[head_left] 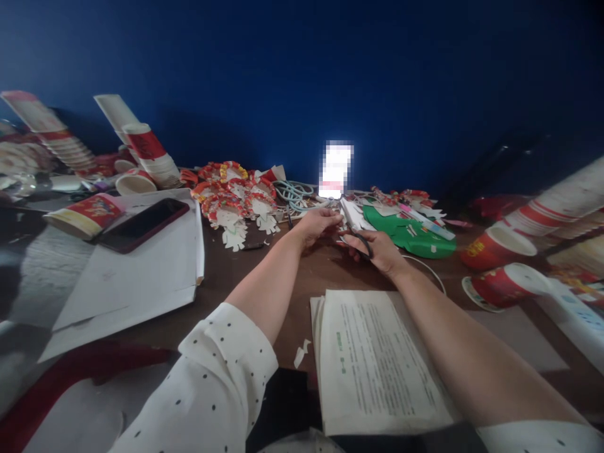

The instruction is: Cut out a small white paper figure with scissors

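My right hand (380, 250) is closed around the black handle of a pair of scissors (364, 244). Just left of it, my left hand (317, 226) has its fingers pinched together; a small pale piece, perhaps paper, seems to be at their tips, too small to make out. Beyond both hands lies white cut paper (355, 215). A green sheet (401, 231) with white scraps and pens on it lies to the right. Left of my hands is a cluster of red and white paper cutouts (236, 198).
A lit phone screen (334, 173) stands at the back by blue-grey cables (295, 194). Paper cup stacks (150, 154) rise at left, with others (561, 201) at right. A dark phone (145, 224) lies on white board (127, 286). Printed sheets (372, 358) lie in front.
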`<state>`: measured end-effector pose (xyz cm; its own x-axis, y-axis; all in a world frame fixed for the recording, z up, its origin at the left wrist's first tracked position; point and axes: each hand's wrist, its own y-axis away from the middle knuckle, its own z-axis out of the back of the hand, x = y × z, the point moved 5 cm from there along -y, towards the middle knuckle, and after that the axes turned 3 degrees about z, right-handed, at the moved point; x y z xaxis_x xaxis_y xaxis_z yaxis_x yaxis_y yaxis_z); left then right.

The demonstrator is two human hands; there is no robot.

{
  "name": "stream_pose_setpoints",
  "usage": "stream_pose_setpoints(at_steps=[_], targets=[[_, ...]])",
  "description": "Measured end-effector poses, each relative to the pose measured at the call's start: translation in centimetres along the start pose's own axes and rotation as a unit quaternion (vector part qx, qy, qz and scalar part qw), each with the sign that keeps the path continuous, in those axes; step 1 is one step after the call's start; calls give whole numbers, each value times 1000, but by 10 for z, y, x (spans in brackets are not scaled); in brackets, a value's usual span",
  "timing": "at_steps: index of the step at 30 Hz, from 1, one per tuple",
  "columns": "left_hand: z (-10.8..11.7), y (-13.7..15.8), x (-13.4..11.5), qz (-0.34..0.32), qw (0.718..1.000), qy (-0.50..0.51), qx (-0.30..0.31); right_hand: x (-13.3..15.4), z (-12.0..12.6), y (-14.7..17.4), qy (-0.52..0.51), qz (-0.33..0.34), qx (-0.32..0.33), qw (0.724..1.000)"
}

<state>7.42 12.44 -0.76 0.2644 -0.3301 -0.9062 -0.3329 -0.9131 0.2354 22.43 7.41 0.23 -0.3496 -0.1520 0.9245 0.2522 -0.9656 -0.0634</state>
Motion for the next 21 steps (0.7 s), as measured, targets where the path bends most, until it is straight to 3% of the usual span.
stream_pose_setpoints(at_steps=[21], targets=[[2,-2,1,8,1000,-3,-4,-4,1,-3,62,11,-9,998]])
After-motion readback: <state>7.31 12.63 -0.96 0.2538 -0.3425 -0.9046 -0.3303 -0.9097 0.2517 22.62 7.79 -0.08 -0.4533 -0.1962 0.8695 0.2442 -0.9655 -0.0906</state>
